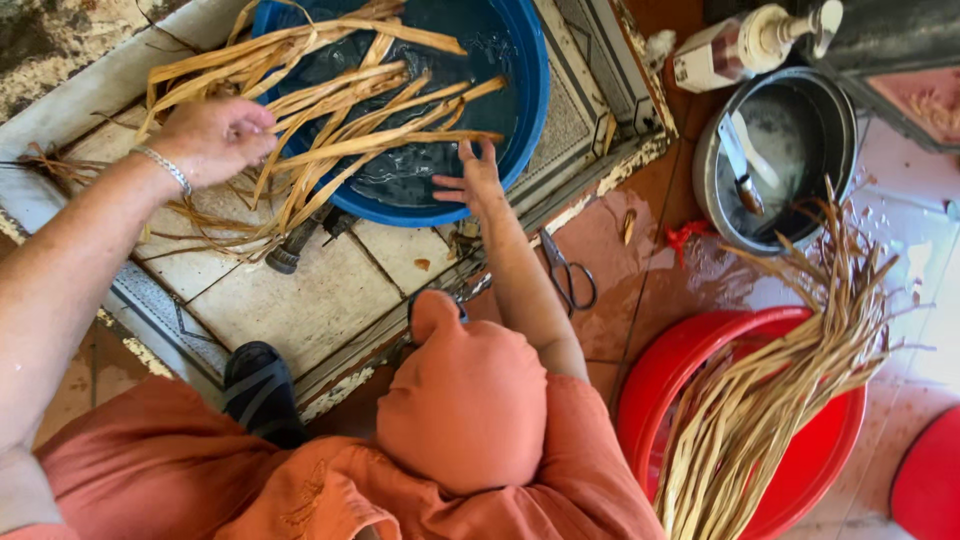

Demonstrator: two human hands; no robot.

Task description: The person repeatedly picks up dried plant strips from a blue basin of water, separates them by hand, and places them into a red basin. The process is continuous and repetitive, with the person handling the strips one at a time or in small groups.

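Note:
A blue basin (532, 90) holding dark water stands on a tiled step. Long dried leaf strips (350, 105) lie across it, their ends hanging over its left rim. My left hand (215, 138), a metal bracelet at the wrist, is closed around a bunch of those strips at the basin's left edge. Fingers spread, my right hand (474, 182) rests at the basin's near rim and touches the ends of the strips. My knee in orange cloth (465, 400) fills the lower middle.
Scissors (570, 275) lie on the red floor beside my right forearm. A metal pot (835, 110) with a knife inside stands at the right, with a pump bottle (740, 45) above it. A red basin (690, 370) holds a thick bundle of dried strips (790, 370). A black sandal (258, 390) is beside the step.

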